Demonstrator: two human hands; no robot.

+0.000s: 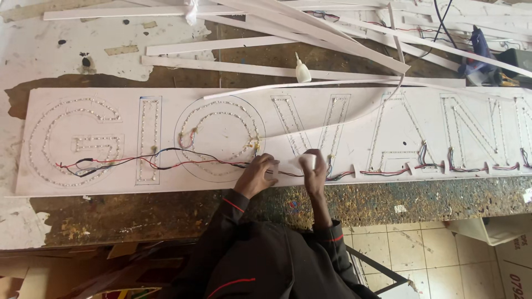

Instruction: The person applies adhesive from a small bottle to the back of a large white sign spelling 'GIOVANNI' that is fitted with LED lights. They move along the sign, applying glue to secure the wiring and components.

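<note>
Paint-flecked and scarred, the wooden counter [166, 213] carried a long pale sign board [33, 182] set with large letter outlines, each traced in rows of small LED modules and linked by red and black wires [166, 159] along the near edge. Both hands worked at the middle of that edge. The left hand [256, 176] was curled, its fingers closed on a small translucent strip pressed down where the wires pass. The right hand [314, 166] gripped a small white piece [307, 161] just beside it, near the base of a pointed letter. By my judgement, the step in hand was fixing the wire run down to the board; the next move would call for steady pressure and keeping the wires flat and straight.

Beyond the board lay a loose heap of white plastic strips [288, 25], one bending in an arc over the letters. A small white glue bottle [302, 71] with a pointed nozzle stood among them. A pale cardboard box [512, 266] with dark printing sat at the near right, on the tiled floor [415, 249].
</note>
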